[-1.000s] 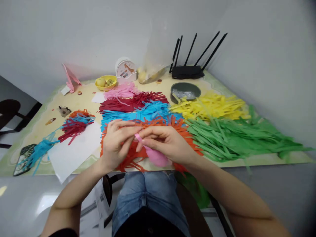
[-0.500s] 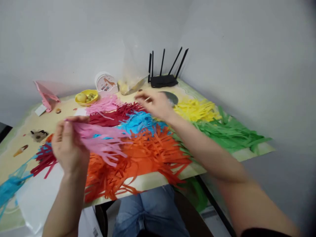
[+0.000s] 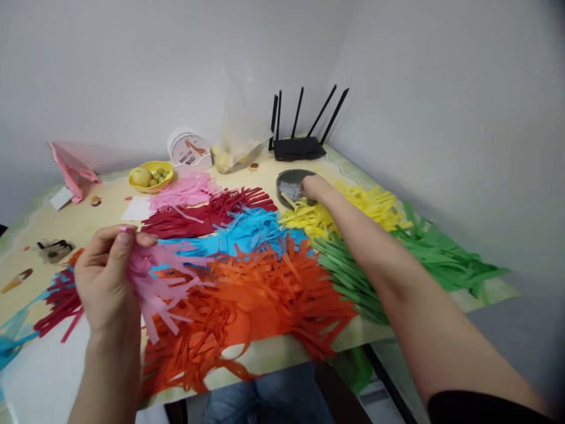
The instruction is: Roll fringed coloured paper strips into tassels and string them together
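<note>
My left hand (image 3: 106, 277) is closed around the gathered end of a pink paper fringe (image 3: 165, 280), whose cut strips fan out to the right above the orange fringe pile (image 3: 256, 294). My right hand (image 3: 314, 187) is stretched far across the table and rests at the rim of a dark round bowl (image 3: 286, 176) that holds small silvery bits. Its fingers point away from me into the bowl and are hidden, so I cannot see whether they hold anything.
Fringed paper piles cover the table: pink (image 3: 185, 189), dark red (image 3: 207, 213), blue (image 3: 247, 229), yellow (image 3: 353, 206), green (image 3: 415, 253). A black router (image 3: 298, 147), plastic bag (image 3: 238, 138), round tin (image 3: 188, 148), yellow fruit bowl (image 3: 150, 175) and pink stand (image 3: 70, 165) line the back. White paper (image 3: 39, 371) lies near left.
The hands, first together on the pink fringe over my lap, have parted. My left hand keeps the fringe at the left; my right hand has reached out to the dark bowl.
</note>
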Demonstrator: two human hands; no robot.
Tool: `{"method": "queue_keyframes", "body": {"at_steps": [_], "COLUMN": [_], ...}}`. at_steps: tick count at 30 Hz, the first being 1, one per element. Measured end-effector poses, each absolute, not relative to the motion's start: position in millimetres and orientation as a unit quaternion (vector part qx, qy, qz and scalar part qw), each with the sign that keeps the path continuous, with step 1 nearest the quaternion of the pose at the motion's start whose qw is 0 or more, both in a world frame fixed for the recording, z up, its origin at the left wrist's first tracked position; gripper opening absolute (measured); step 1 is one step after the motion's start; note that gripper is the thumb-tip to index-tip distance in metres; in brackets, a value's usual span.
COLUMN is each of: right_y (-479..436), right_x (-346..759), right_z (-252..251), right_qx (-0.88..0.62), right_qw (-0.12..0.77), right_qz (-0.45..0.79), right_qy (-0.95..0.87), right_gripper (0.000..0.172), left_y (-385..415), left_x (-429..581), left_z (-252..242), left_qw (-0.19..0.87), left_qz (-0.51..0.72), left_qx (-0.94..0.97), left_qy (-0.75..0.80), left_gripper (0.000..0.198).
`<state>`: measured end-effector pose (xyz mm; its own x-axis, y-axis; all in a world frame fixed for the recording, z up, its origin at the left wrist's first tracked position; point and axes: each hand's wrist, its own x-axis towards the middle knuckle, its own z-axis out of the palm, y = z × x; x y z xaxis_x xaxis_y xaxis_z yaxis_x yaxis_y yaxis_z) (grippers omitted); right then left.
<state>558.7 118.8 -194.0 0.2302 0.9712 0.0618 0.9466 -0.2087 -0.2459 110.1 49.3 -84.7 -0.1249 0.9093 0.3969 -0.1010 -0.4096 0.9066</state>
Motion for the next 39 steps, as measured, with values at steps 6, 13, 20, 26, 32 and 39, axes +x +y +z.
{"method": "queue_keyframes", "body": {"at_steps": [6, 13, 20, 26, 32, 39], "right_y": [96.1, 17.4, -13.7, -20.1, -22.8, -19.9], "right_x": [529.4, 385.9, 343.6, 335.4, 326.3, 326.4], "right_z": [-156.1, -117.7, -96.7, -91.7, -96.3, -91.5], "right_qx": [-0.753, -0.444, -0.415, -0.443, -0.456, -0.462], "right_qw": [0.196, 0.372, 0.384, 0.424, 0.446, 0.418], "right_qz": [0.017, 0.079, 0.116, 0.243, 0.295, 0.195], "right_qy": [-0.629, -0.811, -0.817, -0.751, -0.711, -0.757], "right_gripper": [0.021, 0.014, 0.012, 0.012, 0.019, 0.013], "left_y": [46.6, 33.3, 21.2, 17.0, 16.3, 21.7], "left_x": [119.7, 144.6, 142.6, 138.4, 133.2, 129.0], "left_z": [-93.4, -106.2, -103.5, -99.2, -98.2, -98.3], "left_qw": [0.396, 0.393, 0.379, 0.363, 0.256, 0.233], "left_qz": [0.578, 0.461, 0.444, 0.454, 0.444, 0.433], "left_qx": [0.610, 0.726, 0.752, 0.756, 0.806, 0.817], "left_qy": [0.371, 0.325, 0.307, 0.300, 0.297, 0.300], "left_gripper": [0.011, 0.017, 0.009, 0.005, 0.006, 0.005]}}
